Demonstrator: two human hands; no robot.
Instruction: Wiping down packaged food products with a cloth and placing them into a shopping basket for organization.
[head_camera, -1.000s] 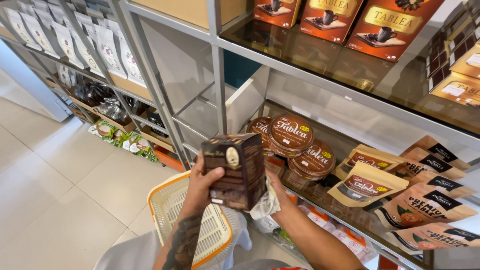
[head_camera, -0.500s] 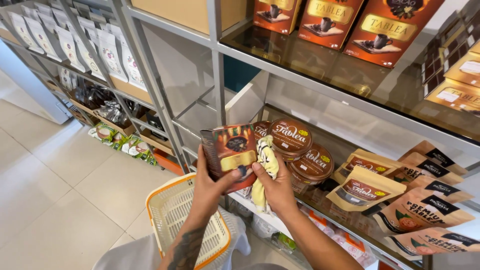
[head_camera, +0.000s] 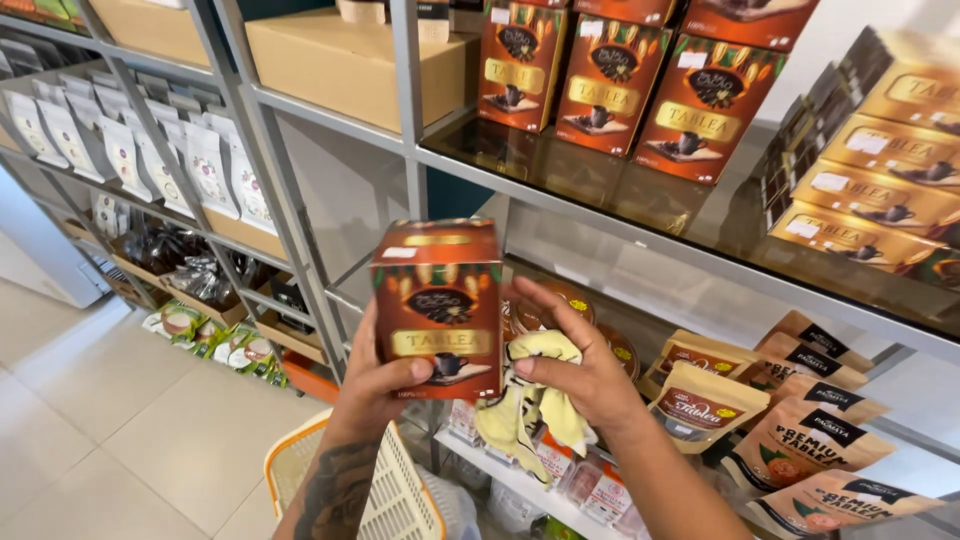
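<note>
Head cam: left hand (head_camera: 385, 385) gripped orange-brown box (head_camera: 437, 305) upright w/ front panel facing viewer, thumb on its lower edge. Right hand (head_camera: 585, 375) clutched yellow cloth (head_camera: 530, 405) beside box, in front of shelf edge (head_camera: 560, 205), above basket (head_camera: 385, 500).

A shop aisle: grey metal shelves (head_camera: 420, 150) stocked with rows of identical orange boxes (head_camera: 610, 85), brown pouches (head_camera: 800, 440) and white bags (head_camera: 215, 170), a tiled floor (head_camera: 110, 430), and a plastic shopping basket (head_camera: 385, 495) below.
</note>
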